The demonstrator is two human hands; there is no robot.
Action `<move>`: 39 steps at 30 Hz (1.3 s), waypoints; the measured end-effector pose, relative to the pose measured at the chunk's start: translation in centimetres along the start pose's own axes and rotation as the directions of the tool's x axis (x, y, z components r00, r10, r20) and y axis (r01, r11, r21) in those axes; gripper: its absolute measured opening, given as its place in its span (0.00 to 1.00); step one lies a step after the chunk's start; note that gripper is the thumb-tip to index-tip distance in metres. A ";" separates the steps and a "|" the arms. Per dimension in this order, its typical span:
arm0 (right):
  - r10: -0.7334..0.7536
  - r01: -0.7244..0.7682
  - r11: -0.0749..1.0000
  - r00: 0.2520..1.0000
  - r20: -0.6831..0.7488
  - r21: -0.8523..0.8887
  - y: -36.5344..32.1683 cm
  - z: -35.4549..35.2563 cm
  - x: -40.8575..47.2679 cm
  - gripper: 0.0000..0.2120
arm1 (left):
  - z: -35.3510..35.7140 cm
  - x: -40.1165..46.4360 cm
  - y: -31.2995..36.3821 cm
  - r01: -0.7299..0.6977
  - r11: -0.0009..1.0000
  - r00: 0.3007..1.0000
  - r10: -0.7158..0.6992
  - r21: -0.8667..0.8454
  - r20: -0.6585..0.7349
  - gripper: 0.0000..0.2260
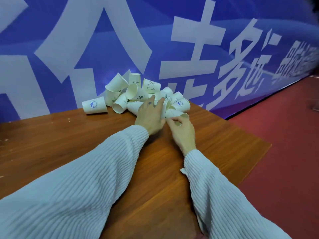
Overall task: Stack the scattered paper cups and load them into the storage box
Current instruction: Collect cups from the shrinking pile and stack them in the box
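In the head view we look down on a brown wooden table [72, 144] which stands against a blue banner [107, 42] with large white characters. To the right of the table we see a red floor [284, 144].

The paper cups [136, 94] lie in a loose heap at the far edge of the table, just in front of the banner. They are white, and some carry small prints: a blue round logo, a small bear drawing, the word HELLO. Most of them lie on their sides or lean on each other; a few at the back stand upside down. One logo cup [94, 105] stands apart at the left of the heap, also with its bottom up.

Both arms come from the lower edge of the picture in light ribbed sleeves [77, 178]. Our left hand [150, 116] reaches into the middle of the heap. Its fingers are rather straight and lie on the cups there; we cannot tell if they close around any of them. Our right hand [183, 130] is just beside the left one, at the near right side of the heap. Its thumb and fingers are curled and pinch the rim of a lying cup [176, 114], whose mouth points to the right. The two hands almost touch each other.

We do not find the storage box in this view. All the cups we see are on the table.
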State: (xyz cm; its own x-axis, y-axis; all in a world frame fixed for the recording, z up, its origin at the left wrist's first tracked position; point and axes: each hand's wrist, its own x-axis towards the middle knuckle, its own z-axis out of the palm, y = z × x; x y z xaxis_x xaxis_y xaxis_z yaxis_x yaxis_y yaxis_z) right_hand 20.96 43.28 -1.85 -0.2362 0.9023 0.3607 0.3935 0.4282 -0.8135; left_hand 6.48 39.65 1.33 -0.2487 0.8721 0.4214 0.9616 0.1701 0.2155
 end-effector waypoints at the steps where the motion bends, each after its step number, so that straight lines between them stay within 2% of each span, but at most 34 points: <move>1: 0.008 -0.008 1.000 1.000 0.022 -0.013 0.1 0.0 0.0 0.16 | 0.5 0.7 0.2 0.017 1.000 1.000 -0.017 0.022 0.012 0.38; 3: 0.019 -0.019 0.999 1.000 0.009 -0.035 0.4 -0.1 0.2 0.17 | 1.3 1.6 0.4 0.034 0.997 0.999 -0.034 0.068 0.012 0.39; 6: 0.014 -0.016 0.999 0.999 -0.037 -0.039 0.4 -0.1 0.2 0.14 | 1.2 1.3 0.4 0.081 0.995 0.997 -0.079 0.066 -0.019 0.36; 10: 0.023 -0.025 0.999 0.997 -0.074 -0.025 -0.1 -0.4 -0.2 0.10 | -1.1 -0.9 -0.2 0.099 0.992 0.994 -0.102 0.079 0.030 0.30; 12: 0.035 -0.036 0.999 0.995 -0.093 -0.007 -0.6 -0.7 -0.8 0.08 | -2.5 -2.2 -0.7 0.088 0.991 0.994 -0.094 0.101 0.059 0.29; 15: 0.008 -0.006 0.999 0.998 -0.067 0.034 -1.7 -1.1 -2.6 0.07 | -5.3 -5.1 -2.0 0.143 0.987 0.987 -0.148 0.069 0.069 0.31; 18: -0.081 0.081 0.995 0.997 0.000 0.050 -3.2 -0.9 -4.3 0.06 | -8.4 -8.1 -3.8 0.230 0.973 0.973 -0.230 0.003 0.019 0.30; 24: -0.180 0.173 0.979 0.982 0.056 0.111 -7.5 1.0 -7.6 0.06 | -13.7 -13.5 -7.2 0.265 0.964 0.963 -0.264 0.009 -0.058 0.24; 29: -0.267 0.252 0.956 0.959 0.093 0.151 -11.4 3.4 -9.9 0.06 | -17.5 -17.7 -9.5 0.351 0.936 0.929 -0.352 -0.029 -0.112 0.24; 35: -0.366 0.330 0.915 0.921 0.135 0.232 -17.8 7.1 -12.2 0.06 | -23.0 -22.4 -12.6 0.388 0.918 0.876 -0.394 -0.079 -0.277 0.24; 39: -0.442 0.389 0.880 0.881 0.169 0.271 -22.1 9.8 -14.3 0.06 | -26.9 -25.1 -15.2 0.409 0.911 0.847 -0.399 -0.049 -0.352 0.26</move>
State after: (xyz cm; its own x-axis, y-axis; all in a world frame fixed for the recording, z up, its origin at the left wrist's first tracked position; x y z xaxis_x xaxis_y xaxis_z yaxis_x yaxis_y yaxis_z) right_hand 6.94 20.41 6.45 -0.5320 0.5974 0.6000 0.0133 0.7145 -0.6996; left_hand -5.02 2.88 11.17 -0.6349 0.5090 0.5812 0.7690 0.4890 0.4118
